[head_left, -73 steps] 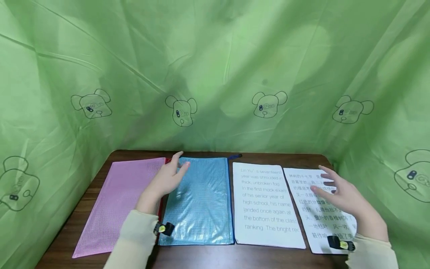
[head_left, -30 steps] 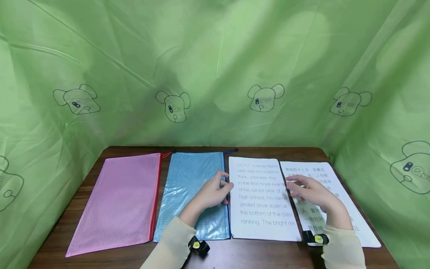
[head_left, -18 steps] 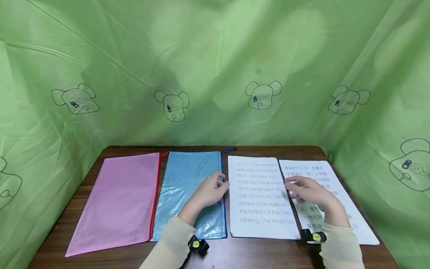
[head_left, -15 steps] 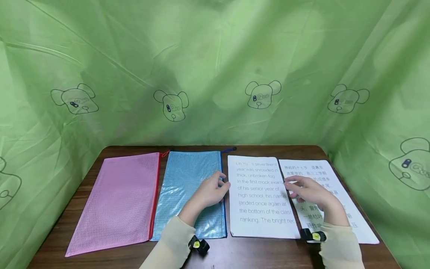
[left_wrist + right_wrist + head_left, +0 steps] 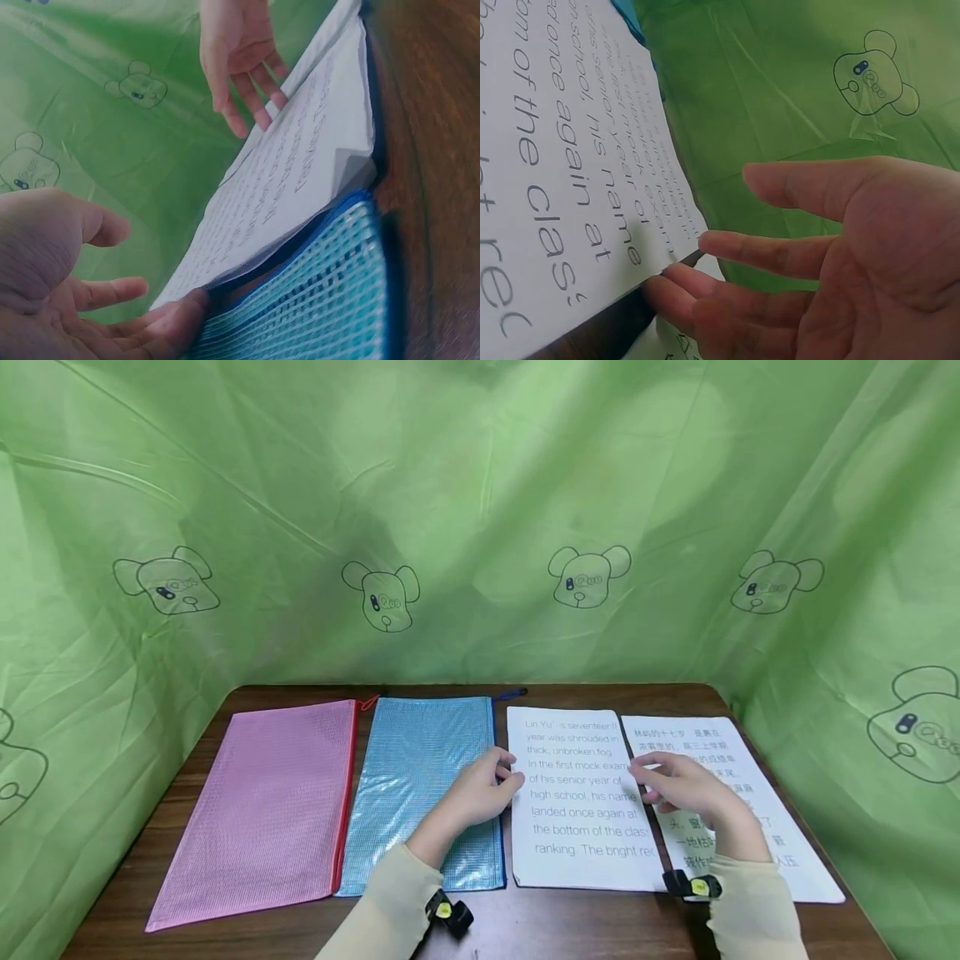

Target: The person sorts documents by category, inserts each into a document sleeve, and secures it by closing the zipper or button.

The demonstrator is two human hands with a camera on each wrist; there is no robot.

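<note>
Left hand: the left hand [image 5: 480,791] lies at the left edge of the white printed sheet with English text [image 5: 581,802], fingers loosely spread; in the left wrist view its fingertips [image 5: 184,319] touch that edge where it meets the blue mesh zip pouch [image 5: 427,789]. It grips nothing.

Right hand: the right hand [image 5: 686,785] is at the sheet's right edge, fingers fairly straight and slightly apart; in the right wrist view the lowest fingertip [image 5: 664,292] is at the paper's edge — whether under it, cannot tell.

English sheet: lies on the dark brown wooden bench [image 5: 187,777], between the blue pouch and the white printed sheet with Chinese text [image 5: 750,827]; its long left edge is raised a little off the bench in the left wrist view.

Chinese sheet: flat, rightmost, its left margin overlapped by the English sheet.

Pouches: pink mesh zip pouch [image 5: 262,814] leftmost, just beside the blue one.

Surround: green plastic sheeting with bear outlines [image 5: 480,527] behind and at both sides.

Wrists: cream sleeves — small black devices strapped on.
</note>
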